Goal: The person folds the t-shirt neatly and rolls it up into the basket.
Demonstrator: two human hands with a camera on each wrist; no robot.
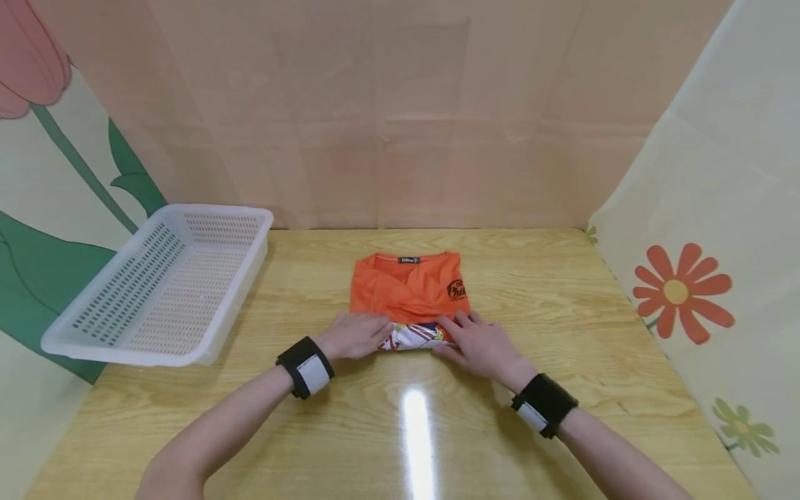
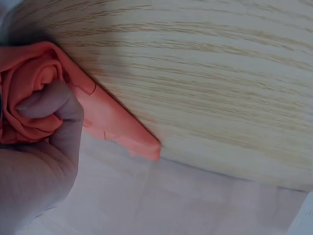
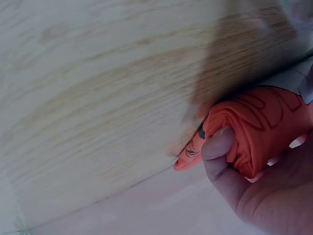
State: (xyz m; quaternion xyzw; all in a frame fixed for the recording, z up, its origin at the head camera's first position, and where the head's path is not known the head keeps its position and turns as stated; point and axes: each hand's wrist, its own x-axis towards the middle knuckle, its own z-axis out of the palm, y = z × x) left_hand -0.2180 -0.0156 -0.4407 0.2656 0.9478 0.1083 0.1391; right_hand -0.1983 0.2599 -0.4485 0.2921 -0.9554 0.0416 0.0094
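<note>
An orange T-shirt (image 1: pixel 409 288) lies on the wooden table, its collar with a dark label facing away from me and black lettering at its right side. Its near end is rolled up into a bundle (image 1: pixel 415 337) that shows a white, multicoloured print. My left hand (image 1: pixel 355 335) grips the left end of this roll; in the left wrist view the thumb (image 2: pixel 51 100) presses against the spiralled orange cloth (image 2: pixel 36 71). At the other end my right hand (image 1: pixel 484 347) holds the roll, its thumb (image 3: pixel 218 144) on the bunched cloth (image 3: pixel 266 110) in the right wrist view.
A white perforated plastic basket (image 1: pixel 234 316) stands at the left of the table (image 1: pixel 531 278). Behind the table hangs a pinkish cloth (image 1: pixel 375 125). Flower-printed sheets flank both sides, one with a red flower (image 1: pixel 675 292) at right.
</note>
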